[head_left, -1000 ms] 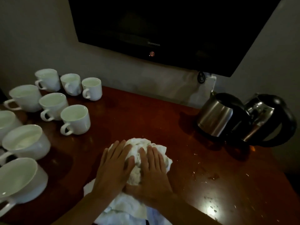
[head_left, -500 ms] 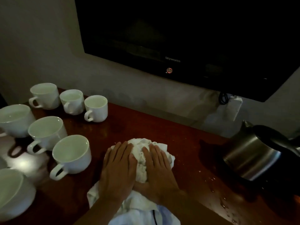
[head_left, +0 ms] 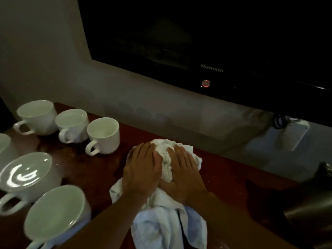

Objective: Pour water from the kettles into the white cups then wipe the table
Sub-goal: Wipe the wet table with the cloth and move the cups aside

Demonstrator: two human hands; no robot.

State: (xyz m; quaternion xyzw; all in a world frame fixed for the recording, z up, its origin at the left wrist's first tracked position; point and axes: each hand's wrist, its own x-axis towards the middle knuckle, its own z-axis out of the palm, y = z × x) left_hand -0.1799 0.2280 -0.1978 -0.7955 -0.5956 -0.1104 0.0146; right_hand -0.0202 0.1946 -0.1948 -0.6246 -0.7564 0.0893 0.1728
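While our left hand (head_left: 143,169) and right hand (head_left: 185,173) lie side by side, palms down and fingers straight, both hands press on the bunched white cloth (head_left: 166,165) in the middle of the dark red table (head_left: 233,177). The cloth's loose end trails toward us under our wrists (a dark line shows in its folds; we cannot tell what it is).

Left of the cloth stand the white cups (head_left: 72,124), three of them in a row along the wall (head_left: 45,60). The closest cup (head_left: 104,134) sits just beside our left hand, its handle turned toward us. Nearer us are a big cup (head_left: 27,175) with light gleaming inside it and a blurred cup (head_left: 55,212) at the bottom edge, close to our left forearm. A sliver of one more shows at the left border.

On the right a steel kettle (head_left: 314,200) is cut off by the frame, well apart from the cloth. A black TV (head_left: 215,33) hangs above the table with a red light glowing on its lower edge. Under its right corner we see a white socket (head_left: 292,135) and a coiled black cable (head_left: 277,121).
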